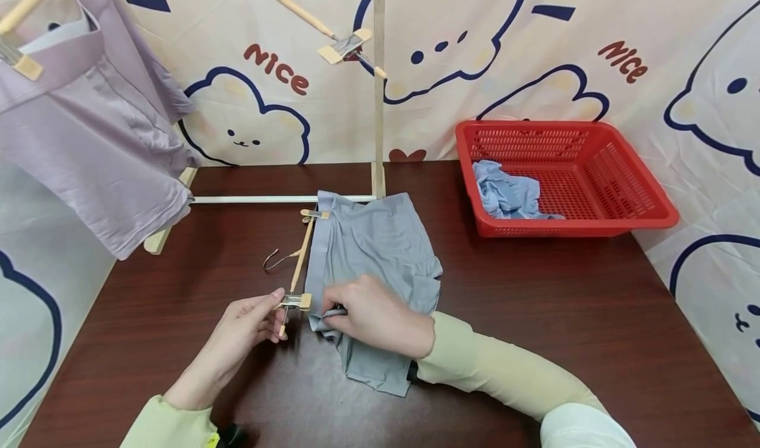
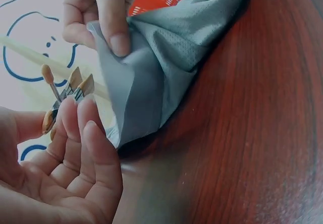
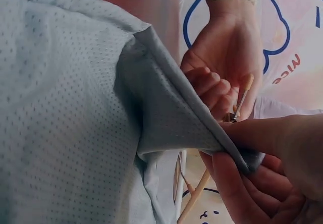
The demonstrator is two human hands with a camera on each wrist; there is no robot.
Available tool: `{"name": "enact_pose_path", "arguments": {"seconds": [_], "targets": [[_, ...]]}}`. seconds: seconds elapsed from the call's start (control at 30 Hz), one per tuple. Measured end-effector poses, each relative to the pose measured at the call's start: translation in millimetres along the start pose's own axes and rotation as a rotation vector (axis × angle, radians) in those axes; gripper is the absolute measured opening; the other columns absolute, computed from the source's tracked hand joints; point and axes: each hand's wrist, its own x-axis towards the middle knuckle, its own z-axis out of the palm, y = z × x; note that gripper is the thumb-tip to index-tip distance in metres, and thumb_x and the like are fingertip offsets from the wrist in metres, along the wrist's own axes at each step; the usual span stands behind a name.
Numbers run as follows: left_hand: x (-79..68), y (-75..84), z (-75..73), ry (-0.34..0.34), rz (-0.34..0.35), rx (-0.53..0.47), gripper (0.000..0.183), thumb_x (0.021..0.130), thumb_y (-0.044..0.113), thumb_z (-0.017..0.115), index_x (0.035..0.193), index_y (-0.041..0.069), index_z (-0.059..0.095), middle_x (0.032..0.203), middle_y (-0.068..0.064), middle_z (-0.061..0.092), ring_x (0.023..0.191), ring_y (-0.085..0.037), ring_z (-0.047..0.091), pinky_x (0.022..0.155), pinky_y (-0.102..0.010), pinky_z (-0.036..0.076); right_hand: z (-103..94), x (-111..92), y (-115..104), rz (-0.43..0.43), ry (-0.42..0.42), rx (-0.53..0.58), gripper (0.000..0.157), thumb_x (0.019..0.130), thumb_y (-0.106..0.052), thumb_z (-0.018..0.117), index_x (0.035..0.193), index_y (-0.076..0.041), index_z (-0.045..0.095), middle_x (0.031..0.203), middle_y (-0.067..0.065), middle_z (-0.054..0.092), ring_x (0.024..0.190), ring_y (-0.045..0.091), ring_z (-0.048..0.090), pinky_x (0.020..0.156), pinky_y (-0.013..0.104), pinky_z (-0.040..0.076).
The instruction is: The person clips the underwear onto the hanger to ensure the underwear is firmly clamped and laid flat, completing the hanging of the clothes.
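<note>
Grey boxer briefs [image 1: 380, 243] lie on the dark table with the waistband toward the left. Along that waistband runs a wooden clip hanger [image 1: 301, 256], its hook pointing left. The far clip [image 1: 316, 215] overlaps the waistband's far corner. My left hand [image 1: 240, 326] pinches the near clip [image 1: 295, 301] between thumb and fingers; in the left wrist view the clip's jaws [image 2: 78, 85] stand apart from the cloth. My right hand [image 1: 377, 319] pinches the waistband's near corner, lifting the waistband [image 2: 133, 93] into a fold beside the clip.
A red basket [image 1: 647, 197] with crumpled blue cloth [image 1: 505, 191] stands at the back right. Lilac shorts [image 1: 101, 131] hang from a clip hanger at the left. Another hanger [image 1: 297, 9] hangs at the top, beside the rack's post [image 1: 379, 105]. A white bar [image 1: 255, 199] crosses low behind the briefs.
</note>
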Motion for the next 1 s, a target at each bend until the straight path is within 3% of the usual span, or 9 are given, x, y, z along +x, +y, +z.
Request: {"name": "enact_pose_path", "arguments": {"seconds": [0.1, 0.27, 0.4, 0.53, 0.67, 0.77, 0.87, 1.0], "targets": [[0.4, 0.3, 0.0, 0.008, 0.007, -0.010, 0.044, 0.108, 0.029, 0.053, 0.080, -0.004, 0.063, 0.072, -0.006, 0.058, 0.063, -0.019, 0.062, 0.062, -0.030, 0.053, 0.5, 3.7, 1.5, -0.030, 0.043, -0.025, 0.015, 0.083, -0.002, 0.076, 0.080, -0.016, 0.070, 0.075, -0.012, 0.067, 0.069, -0.002, 0.059, 0.065, 0.013, 0.046], [1.7, -1.2, -0.5, 0.020, 0.004, -0.021, 0.043, 0.108, 0.027, 0.054, 0.080, -0.004, 0.063, 0.071, -0.006, 0.057, 0.063, -0.019, 0.063, 0.061, -0.030, 0.053, -4.2, 8.6, 4.6, -0.031, 0.146, -0.006, 0.019, 0.086, 0.007, 0.059, 0.095, -0.009, 0.057, 0.065, -0.005, 0.054, 0.055, 0.007, 0.048, 0.053, 0.019, 0.040], [2.1, -1.5, -1.6, 0.013, -0.013, -0.017, 0.042, 0.108, 0.028, 0.054, 0.081, -0.003, 0.063, 0.072, -0.006, 0.058, 0.064, -0.019, 0.063, 0.063, -0.030, 0.054, -7.8, 10.5, 5.3, -0.022, 0.077, -0.036, 0.024, 0.092, 0.008, 0.048, 0.104, -0.009, 0.061, 0.078, -0.003, 0.058, 0.067, 0.010, 0.051, 0.065, 0.022, 0.046], [2.5, -0.4, -2.5, 0.008, -0.022, -0.014, 0.042, 0.108, 0.031, 0.054, 0.083, -0.002, 0.063, 0.074, -0.006, 0.058, 0.065, -0.020, 0.064, 0.064, -0.030, 0.055, -9.5, 9.6, 3.5, 0.033, -0.033, -0.083, 0.010, 0.097, -0.013, 0.064, 0.106, -0.011, 0.062, 0.094, -0.004, 0.059, 0.080, 0.010, 0.054, 0.074, 0.024, 0.047], [3.2, 0.1, -3.3, 0.011, -0.036, -0.016, 0.042, 0.107, 0.032, 0.054, 0.084, -0.002, 0.063, 0.075, -0.006, 0.058, 0.066, -0.019, 0.064, 0.064, -0.030, 0.055, -10.5, 8.1, 3.1, 0.078, -0.096, -0.134, 0.031, 0.085, -0.017, 0.081, 0.107, -0.012, 0.060, 0.094, -0.005, 0.058, 0.080, 0.011, 0.055, 0.072, 0.025, 0.047], [3.3, -0.1, -3.5, 0.012, -0.043, -0.018, 0.042, 0.108, 0.032, 0.054, 0.084, -0.002, 0.063, 0.075, -0.005, 0.058, 0.066, -0.019, 0.065, 0.064, -0.030, 0.055, -11.3, 8.1, 2.8, 0.066, -0.085, -0.215, 0.021, 0.082, -0.006, 0.079, 0.097, -0.014, 0.068, 0.089, -0.007, 0.065, 0.080, 0.011, 0.063, 0.073, 0.028, 0.051], [3.3, 0.2, -3.5, 0.012, -0.046, -0.021, 0.042, 0.108, 0.032, 0.054, 0.083, -0.001, 0.063, 0.074, -0.005, 0.059, 0.066, -0.019, 0.065, 0.065, -0.030, 0.055, -11.6, 7.6, 1.7, 0.035, -0.057, -0.278, 0.012, 0.083, -0.009, 0.080, 0.088, -0.018, 0.075, 0.084, -0.010, 0.070, 0.081, 0.009, 0.067, 0.072, 0.030, 0.053], [3.6, 1.1, -2.9, 0.016, -0.050, -0.031, 0.041, 0.107, 0.032, 0.054, 0.083, 0.001, 0.064, 0.073, -0.005, 0.060, 0.066, -0.019, 0.066, 0.064, -0.029, 0.055, -11.3, 6.1, -1.9, -0.054, -0.052, -0.332, 0.013, 0.084, -0.011, 0.079, 0.093, -0.020, 0.079, 0.082, -0.010, 0.066, 0.077, 0.009, 0.065, 0.069, 0.029, 0.053]]}}
